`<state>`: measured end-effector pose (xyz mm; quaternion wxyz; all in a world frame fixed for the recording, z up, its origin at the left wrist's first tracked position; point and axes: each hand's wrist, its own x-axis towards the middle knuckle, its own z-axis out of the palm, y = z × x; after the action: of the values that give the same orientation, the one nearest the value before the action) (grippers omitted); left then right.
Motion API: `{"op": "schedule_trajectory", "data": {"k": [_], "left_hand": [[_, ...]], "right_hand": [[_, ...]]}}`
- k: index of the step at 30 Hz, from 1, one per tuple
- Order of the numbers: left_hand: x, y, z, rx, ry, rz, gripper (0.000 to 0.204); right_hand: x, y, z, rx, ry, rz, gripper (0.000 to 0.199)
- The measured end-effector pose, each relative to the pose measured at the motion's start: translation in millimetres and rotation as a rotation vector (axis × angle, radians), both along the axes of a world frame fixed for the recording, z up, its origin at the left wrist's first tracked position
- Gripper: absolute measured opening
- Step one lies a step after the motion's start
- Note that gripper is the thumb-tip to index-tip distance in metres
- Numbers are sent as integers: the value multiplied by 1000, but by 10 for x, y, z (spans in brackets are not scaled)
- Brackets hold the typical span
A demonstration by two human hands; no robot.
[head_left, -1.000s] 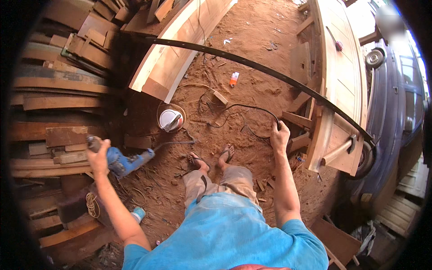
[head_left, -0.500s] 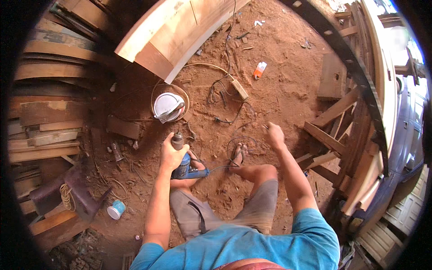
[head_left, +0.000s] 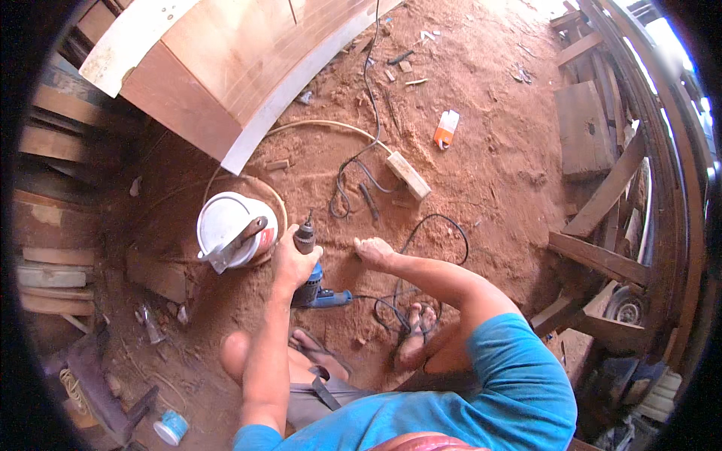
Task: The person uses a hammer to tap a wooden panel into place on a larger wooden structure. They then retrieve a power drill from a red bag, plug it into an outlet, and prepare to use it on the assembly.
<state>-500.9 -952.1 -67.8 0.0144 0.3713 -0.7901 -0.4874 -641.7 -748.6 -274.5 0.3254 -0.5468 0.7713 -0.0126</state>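
My left hand (head_left: 292,261) is wrapped round the front of a blue corded power drill (head_left: 308,292). The drill stands with its dark chuck (head_left: 304,237) upward, and a thin bit seems to stick up from it. Its handle points right, and a dark cable runs from it in loops over the ground. To the right of the chuck, apart from it, is my right hand (head_left: 374,252), its fingers closed; whatever they may hold is too small or hidden to name. A white bucket (head_left: 218,214) stands left of my left hand, with a putty knife (head_left: 241,242) lying across its top.
A wooden panel (head_left: 218,68) with a pale edge fills the upper left. A power strip (head_left: 408,175) and an orange-and-white packet (head_left: 446,129) lie on the dirt floor. Timber is stacked at the left, and wooden beams (head_left: 598,255) lean at the right. My feet are near the cable.
My right hand has swung left, towards the drill, from farther right. My left hand keeps its hold on the drill. The view has shifted, and the bucket and panel appear larger.
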Motion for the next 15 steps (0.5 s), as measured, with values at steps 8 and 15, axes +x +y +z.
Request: {"op": "schedule_trajectory", "data": {"k": [8,15], "left_hand": [[-324,43,177,-60,33,-78,32],[-316,132,-8,-27,19,-175,36]], "right_hand": [[-1280,-186,810,-413,251,-532,45],[-1785,458,840,-122,237,-709,49]]}}
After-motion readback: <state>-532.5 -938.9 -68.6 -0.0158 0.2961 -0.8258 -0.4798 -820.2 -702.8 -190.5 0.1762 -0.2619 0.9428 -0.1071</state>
